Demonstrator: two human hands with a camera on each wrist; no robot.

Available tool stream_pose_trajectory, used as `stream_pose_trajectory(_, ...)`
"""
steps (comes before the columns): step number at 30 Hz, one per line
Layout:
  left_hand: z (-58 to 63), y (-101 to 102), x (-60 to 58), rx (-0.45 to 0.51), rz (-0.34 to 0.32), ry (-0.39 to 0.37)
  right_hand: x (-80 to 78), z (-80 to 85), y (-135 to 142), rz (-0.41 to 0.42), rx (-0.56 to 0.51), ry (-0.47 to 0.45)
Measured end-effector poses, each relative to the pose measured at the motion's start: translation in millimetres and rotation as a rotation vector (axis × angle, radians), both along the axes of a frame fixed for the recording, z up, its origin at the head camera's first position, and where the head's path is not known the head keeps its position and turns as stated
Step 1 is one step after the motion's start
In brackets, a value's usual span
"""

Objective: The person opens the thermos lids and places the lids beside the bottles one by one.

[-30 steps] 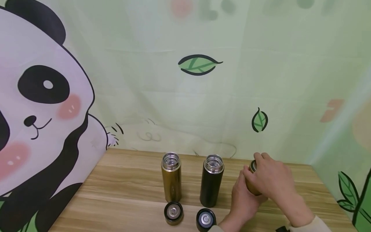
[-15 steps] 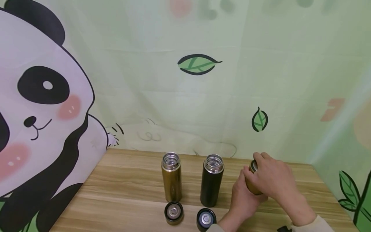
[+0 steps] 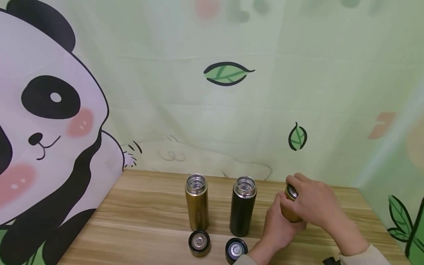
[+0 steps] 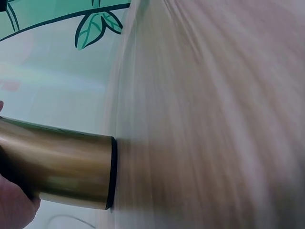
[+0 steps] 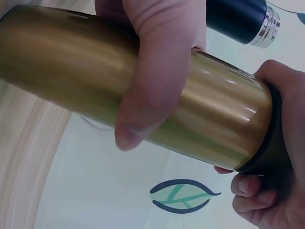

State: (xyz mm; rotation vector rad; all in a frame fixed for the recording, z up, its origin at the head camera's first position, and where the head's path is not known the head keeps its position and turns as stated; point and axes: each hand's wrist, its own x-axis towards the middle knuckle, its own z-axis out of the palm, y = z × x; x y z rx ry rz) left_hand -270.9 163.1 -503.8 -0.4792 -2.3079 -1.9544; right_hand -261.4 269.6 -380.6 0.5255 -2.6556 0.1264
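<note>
At the right of the table in the head view, my left hand (image 3: pixel 279 226) wraps round the body of a gold thermos (image 3: pixel 289 213). My right hand (image 3: pixel 313 200) grips its dark-rimmed cap (image 3: pixel 291 191) from above, so much of the cap is covered. The right wrist view shows the left hand's curled fingers (image 5: pixel 159 81) across the gold body and the right hand (image 5: pixel 293 138) round the black-banded cap end. In the left wrist view the thermos's lower part (image 4: pixel 76 162), with its black base ring, is close to the wooden tabletop.
An uncapped gold thermos (image 3: pixel 197 206) and an uncapped black thermos (image 3: pixel 243 209) stand upright left of my hands. Before each lies a cap, one gold-sided (image 3: pixel 199 243) and one black (image 3: pixel 236 251), undersides up. A printed green cloth (image 3: pixel 232 121) hangs behind the table (image 3: pixel 142 221).
My right wrist has swung a little to the right and its fingers have shifted on the cap, showing more of the cap's top. The left hand and the standing thermoses stay put.
</note>
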Motion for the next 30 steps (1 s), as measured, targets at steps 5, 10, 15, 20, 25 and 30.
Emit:
stream_pose_trajectory(5, 0.4, 0.0, 0.1, 0.018, -0.006, -0.025, 0.1, 1.1, 0.9, 0.01, -0.009, -0.045)
stream_pose_trajectory(10, -0.2, -0.8, -0.5, 0.026, -0.021, -0.024, 1.6, 2.4, 2.0, 0.0, -0.024, -0.106)
stream_pose_trajectory(15, -0.7, -0.6, -0.3, 0.032, -0.029, -0.017, 3.9, 3.1, 2.8, -0.006, -0.044, -0.131)
stream_pose_trajectory(20, -1.0, -1.8, 0.0, 0.032, -0.038, -0.024, 5.4, 2.9, 3.9, 0.013, -0.09, -0.153)
stream_pose_trajectory(25, -1.4, -2.6, -0.3, 0.026, -0.047, -0.027, 6.4, 5.9, 6.1, 0.041, -0.112, -0.203)
stream_pose_trajectory(30, -1.5, -3.2, -0.3, 0.019, -0.056, -0.025, 7.1, 9.6, 9.1, 0.094, -0.125, -0.237)
